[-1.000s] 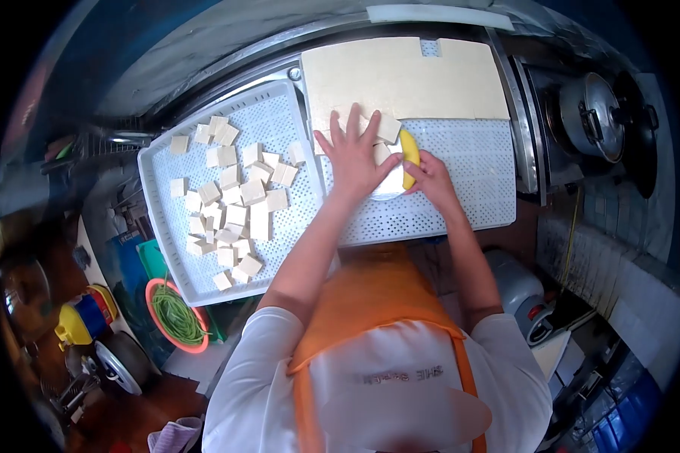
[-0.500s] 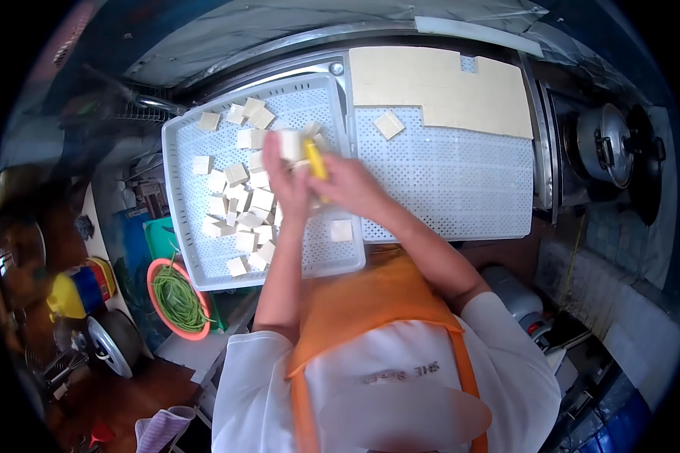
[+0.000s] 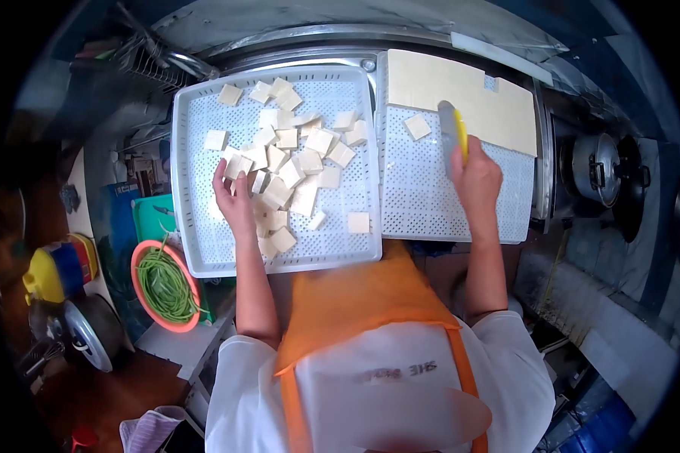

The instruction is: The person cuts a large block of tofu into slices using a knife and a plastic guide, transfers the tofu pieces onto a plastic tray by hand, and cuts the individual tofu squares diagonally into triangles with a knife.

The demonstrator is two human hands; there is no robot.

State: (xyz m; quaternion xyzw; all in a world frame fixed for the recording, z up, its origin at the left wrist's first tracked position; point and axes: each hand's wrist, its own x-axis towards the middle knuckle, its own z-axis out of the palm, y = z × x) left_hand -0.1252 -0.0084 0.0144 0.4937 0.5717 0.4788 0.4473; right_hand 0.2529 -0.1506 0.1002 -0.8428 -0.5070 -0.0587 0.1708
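Left of centre, I see the left hand (image 3: pixel 236 200) curled at a block (image 3: pixel 238 166) in the tray (image 3: pixel 350 185), grip unclear; upper right, the right hand (image 3: pixel 477 180) clasps the knife (image 3: pixel 462 136). They've just parted, carried blocks apparently released.

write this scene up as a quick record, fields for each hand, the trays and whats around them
left hand: fingers at tofu pieces in the left tray; firm grip unclear
right hand: closed on a yellow-handled cutter, held over the right tray
left tray: white, perforated, many loose tofu pieces, some overlapping
right tray: perforated, large tofu slab at the far side, one separate square near it
beside left tray: green beans in an orange basin
beyond right tray: metal pot
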